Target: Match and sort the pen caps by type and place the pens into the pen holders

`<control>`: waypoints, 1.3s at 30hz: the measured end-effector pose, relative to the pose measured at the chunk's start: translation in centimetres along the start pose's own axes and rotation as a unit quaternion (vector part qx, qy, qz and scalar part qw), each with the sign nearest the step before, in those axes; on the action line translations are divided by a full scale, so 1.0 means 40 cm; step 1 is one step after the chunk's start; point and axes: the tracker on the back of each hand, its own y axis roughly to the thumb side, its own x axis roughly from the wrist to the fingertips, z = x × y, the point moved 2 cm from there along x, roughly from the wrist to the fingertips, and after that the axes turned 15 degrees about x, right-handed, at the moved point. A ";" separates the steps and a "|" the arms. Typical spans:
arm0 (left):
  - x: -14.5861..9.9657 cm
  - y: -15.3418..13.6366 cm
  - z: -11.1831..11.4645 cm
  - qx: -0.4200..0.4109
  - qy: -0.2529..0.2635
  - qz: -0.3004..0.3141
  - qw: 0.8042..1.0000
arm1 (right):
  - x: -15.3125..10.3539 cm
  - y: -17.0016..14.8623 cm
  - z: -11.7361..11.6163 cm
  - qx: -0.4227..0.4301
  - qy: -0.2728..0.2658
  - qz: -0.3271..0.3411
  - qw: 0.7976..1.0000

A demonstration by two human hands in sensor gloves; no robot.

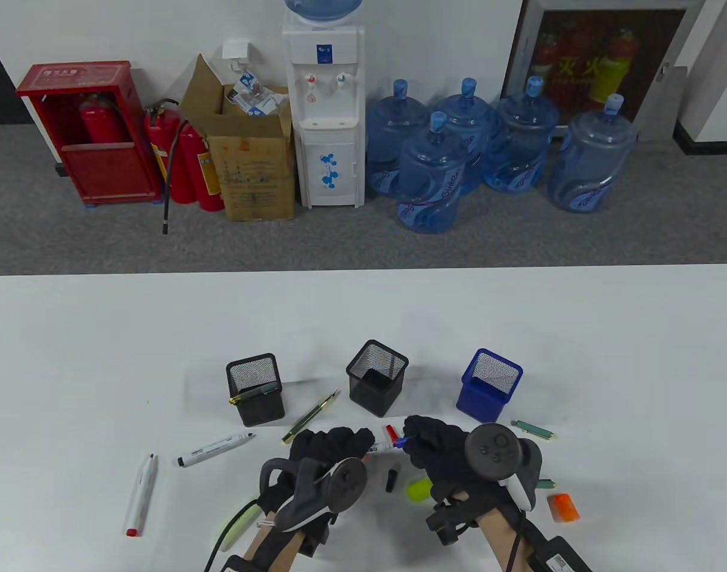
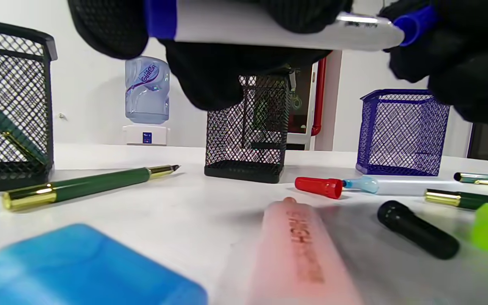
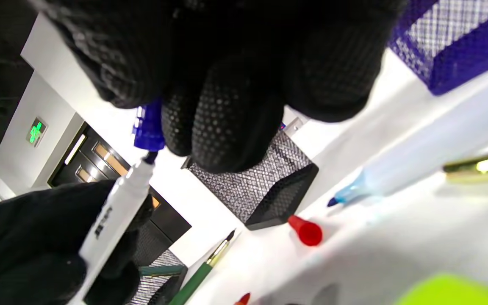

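Observation:
My left hand [image 1: 345, 441] grips a white marker [image 1: 378, 447] and holds it level above the table. My right hand [image 1: 412, 438] pinches a blue cap [image 1: 402, 442] at the marker's tip. In the right wrist view the dark tip sits just at the mouth of the blue cap [image 3: 148, 127], with the white marker [image 3: 117, 216] running down into the other hand. The left wrist view shows the white marker [image 2: 269, 36] with the blue cap [image 2: 415, 23] at its right end. Behind stand a black holder [image 1: 254, 387] with a green pen in it, a second black holder [image 1: 376, 377] and a blue holder [image 1: 488, 384].
On the table lie an uncapped green fountain pen [image 1: 310, 416], a white marker [image 1: 214, 450], a white pen with a red end [image 1: 140, 496], a red cap [image 1: 389, 434], a black cap [image 1: 391, 479], a yellow-green cap [image 1: 418, 490], an orange cap [image 1: 563, 507] and a green cap [image 1: 533, 429].

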 end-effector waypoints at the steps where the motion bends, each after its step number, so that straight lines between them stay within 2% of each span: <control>1: 0.001 0.000 -0.001 -0.004 0.006 -0.003 1.000 | 0.002 -0.006 -0.005 0.020 0.015 -0.011 1.000; 5: -0.001 0.001 -0.005 -0.016 0.013 -0.007 1.000 | 0.001 -0.022 -0.018 0.040 0.030 -0.033 0.998; 12: -0.004 0.013 -0.010 -0.007 0.020 0.005 1.000 | -0.001 -0.008 -0.036 -0.023 0.058 -0.002 0.998; 15: -0.007 0.015 -0.017 -0.019 0.041 0.016 0.999 | -0.001 -0.008 -0.038 -0.043 0.065 0.010 0.997; 23: -0.018 0.017 -0.030 -0.063 0.060 0.030 0.996 | 0.006 0.000 -0.045 -0.003 0.098 -0.005 0.995; 31: -0.021 0.017 -0.028 -0.045 0.071 0.036 0.996 | 0.009 -0.005 -0.047 0.018 0.129 -0.033 0.991; 36: -0.011 -0.017 -0.045 -0.034 0.078 0.018 0.996 | 0.011 0.030 -0.028 0.011 0.092 -0.003 0.996; 39: -0.014 -0.098 -0.096 -0.018 0.115 -0.030 0.993 | 0.015 0.093 0.020 -0.017 0.020 0.047 0.999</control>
